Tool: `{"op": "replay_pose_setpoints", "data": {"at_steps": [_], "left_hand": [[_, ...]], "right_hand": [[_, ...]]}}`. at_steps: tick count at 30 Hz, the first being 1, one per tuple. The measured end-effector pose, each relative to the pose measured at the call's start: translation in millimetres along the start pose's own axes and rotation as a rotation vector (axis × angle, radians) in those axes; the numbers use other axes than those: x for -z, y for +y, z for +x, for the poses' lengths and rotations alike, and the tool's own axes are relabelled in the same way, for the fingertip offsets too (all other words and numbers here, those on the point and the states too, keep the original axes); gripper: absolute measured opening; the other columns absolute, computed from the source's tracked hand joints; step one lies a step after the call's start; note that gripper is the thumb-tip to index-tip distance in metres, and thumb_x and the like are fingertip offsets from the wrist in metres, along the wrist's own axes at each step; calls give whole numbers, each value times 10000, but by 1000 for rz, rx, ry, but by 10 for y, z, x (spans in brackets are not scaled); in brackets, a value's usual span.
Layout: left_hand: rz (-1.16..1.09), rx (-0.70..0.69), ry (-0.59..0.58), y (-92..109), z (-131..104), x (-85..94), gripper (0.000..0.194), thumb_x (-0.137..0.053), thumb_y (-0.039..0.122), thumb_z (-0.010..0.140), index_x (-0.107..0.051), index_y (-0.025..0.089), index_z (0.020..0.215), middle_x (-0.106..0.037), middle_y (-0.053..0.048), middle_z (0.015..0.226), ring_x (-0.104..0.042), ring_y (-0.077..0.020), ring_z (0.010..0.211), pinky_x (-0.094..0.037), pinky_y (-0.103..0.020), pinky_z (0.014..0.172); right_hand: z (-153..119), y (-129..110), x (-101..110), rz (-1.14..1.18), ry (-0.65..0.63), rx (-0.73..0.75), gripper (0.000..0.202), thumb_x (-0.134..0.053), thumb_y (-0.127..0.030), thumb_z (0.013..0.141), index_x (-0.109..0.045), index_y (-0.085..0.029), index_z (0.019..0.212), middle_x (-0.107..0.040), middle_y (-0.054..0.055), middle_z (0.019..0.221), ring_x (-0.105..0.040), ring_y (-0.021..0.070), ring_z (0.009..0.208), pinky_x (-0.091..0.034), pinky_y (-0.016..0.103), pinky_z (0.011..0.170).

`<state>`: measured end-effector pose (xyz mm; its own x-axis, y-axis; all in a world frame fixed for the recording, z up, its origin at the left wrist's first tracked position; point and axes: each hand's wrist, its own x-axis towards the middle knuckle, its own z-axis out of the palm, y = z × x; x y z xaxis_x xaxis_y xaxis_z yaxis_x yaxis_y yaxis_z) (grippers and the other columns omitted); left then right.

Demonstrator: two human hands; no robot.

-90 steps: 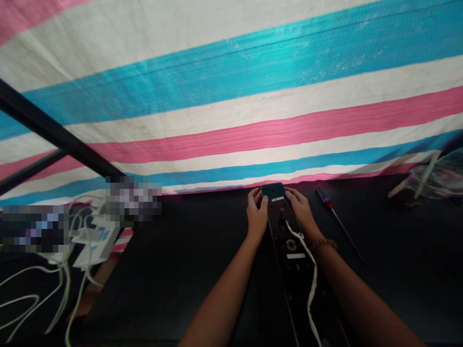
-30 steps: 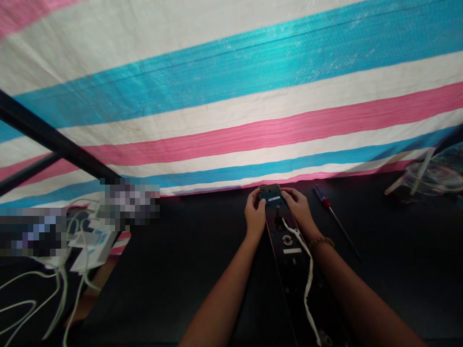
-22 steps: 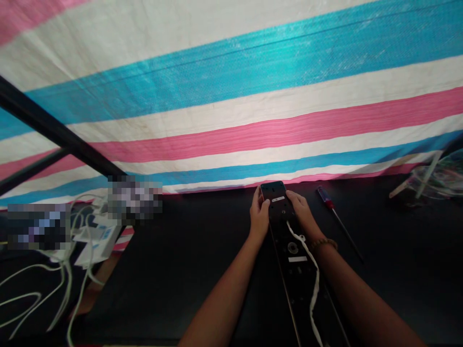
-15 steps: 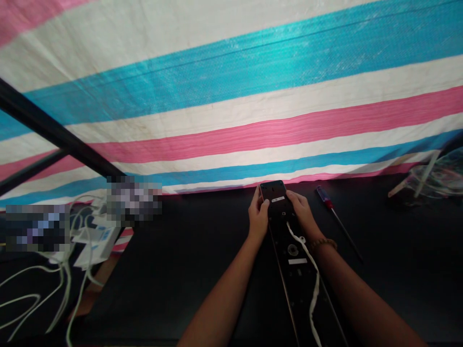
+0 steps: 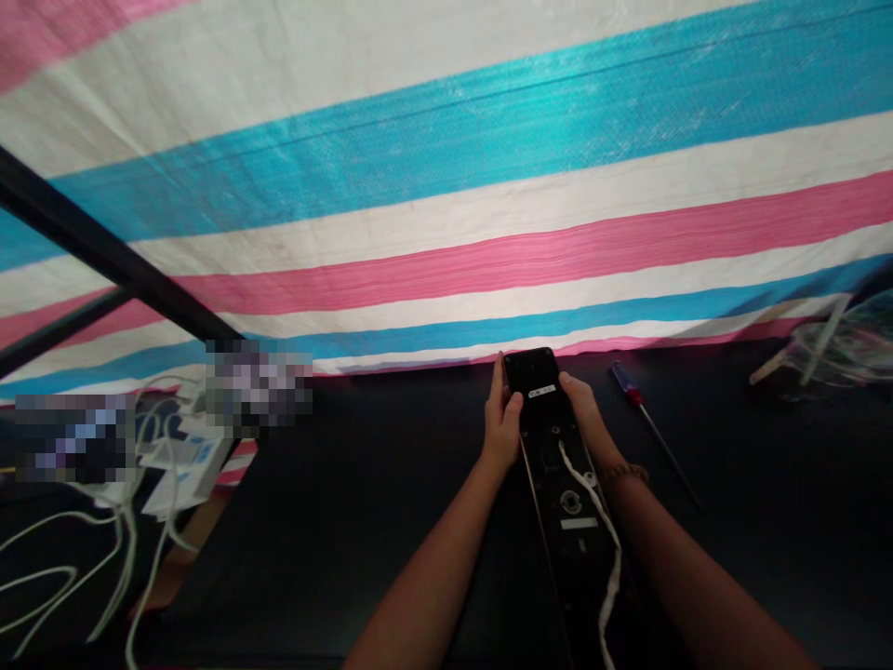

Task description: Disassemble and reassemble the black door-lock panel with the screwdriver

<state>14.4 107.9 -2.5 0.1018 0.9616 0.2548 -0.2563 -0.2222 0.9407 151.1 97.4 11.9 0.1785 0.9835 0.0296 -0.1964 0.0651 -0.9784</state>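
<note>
A long black door lock panel (image 5: 551,456) lies lengthwise in front of me, its back face up. That face carries small white labels, a round metal fitting (image 5: 570,502) and screw holes. From its middle a white wrapped cable (image 5: 608,535) runs towards me along the panel. My left hand (image 5: 502,428) grips the far left edge, thumb on the face and fingers along the side. On the opposite edge my right hand (image 5: 586,414) is closed, its fingers partly hidden behind the panel. To the right lies a screwdriver (image 5: 636,398) with a blue and red handle.
A black table (image 5: 349,521) bears the panel. Behind it hangs a striped tarp (image 5: 446,251). White cables (image 5: 122,549) and a white box (image 5: 192,475) are at the left, near a black metal frame (image 5: 126,270). A clear plastic bag (image 5: 837,344) sits far right.
Both hands still hold the door lock panel. It has shifted slightly to the right and its tilt has changed a little, with the labels and fitting now lower in view. The screwdriver stays put.
</note>
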Motion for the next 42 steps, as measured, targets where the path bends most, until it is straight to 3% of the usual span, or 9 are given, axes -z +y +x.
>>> {"op": "replay_pose_setpoints", "data": {"at_steps": [4,7,10,15,22,33,38,42], "left_hand": [[-31,22,26,-44,52,8,708,-562,361,918,-324,200,1565,-491,-65,1537,-415,-269,1442,-381,-355,1163],[22,76,64,-89,105,36,660,-576,313,897,-410,194,1524,-526,-68,1507,-451,-264,1420,-376,-372,1169],[147,89,114,-133,149,75,590,-576,253,879,-505,156,1457,-548,-93,1484,-508,-262,1374,-369,-397,1175],[320,84,203,-166,178,114,461,-586,251,885,-631,143,1331,-660,-115,1347,-607,-278,1260,-431,-434,1129],[411,99,179,-147,216,121,354,-575,224,895,-701,165,1220,-711,-107,1259,-649,-287,1198,-471,-460,1087],[493,135,181,-151,252,147,347,-589,205,895,-705,156,1218,-711,-116,1258,-659,-281,1193,-485,-435,1072],[488,136,164,-157,263,160,340,-585,214,895,-702,144,1206,-712,-129,1253,-660,-276,1191,-481,-431,1075],[427,108,157,-147,253,145,334,-590,187,869,-683,150,1188,-718,-124,1232,-666,-261,1176,-482,-424,1078]], "right_hand": [[57,0,2,-9,2,69,422,-653,-597,824,-710,-194,936,-736,40,867,-656,213,771,-528,313,703],[131,84,29,-36,111,133,426,-684,-537,814,-698,-203,1078,-746,68,1019,-683,233,900,-541,339,793],[200,202,78,-98,171,153,437,-709,-499,793,-703,-189,1100,-743,98,1069,-689,247,947,-550,364,821],[255,298,131,-150,131,92,451,-699,-469,773,-734,-157,1096,-768,125,1022,-714,268,897,-570,392,787],[280,295,121,-179,139,51,402,-676,-405,752,-756,-147,1050,-779,127,1008,-727,279,898,-573,411,814],[318,335,130,-269,175,75,333,-655,-390,763,-755,-150,971,-779,113,957,-717,253,871,-567,374,801],[289,305,106,-273,231,107,268,-672,-375,754,-739,-142,868,-761,105,841,-703,247,793,-554,362,749],[283,285,93,-228,205,120,269,-659,-366,762,-739,-147,898,-757,94,859,-692,234,797,-552,354,751]]}}
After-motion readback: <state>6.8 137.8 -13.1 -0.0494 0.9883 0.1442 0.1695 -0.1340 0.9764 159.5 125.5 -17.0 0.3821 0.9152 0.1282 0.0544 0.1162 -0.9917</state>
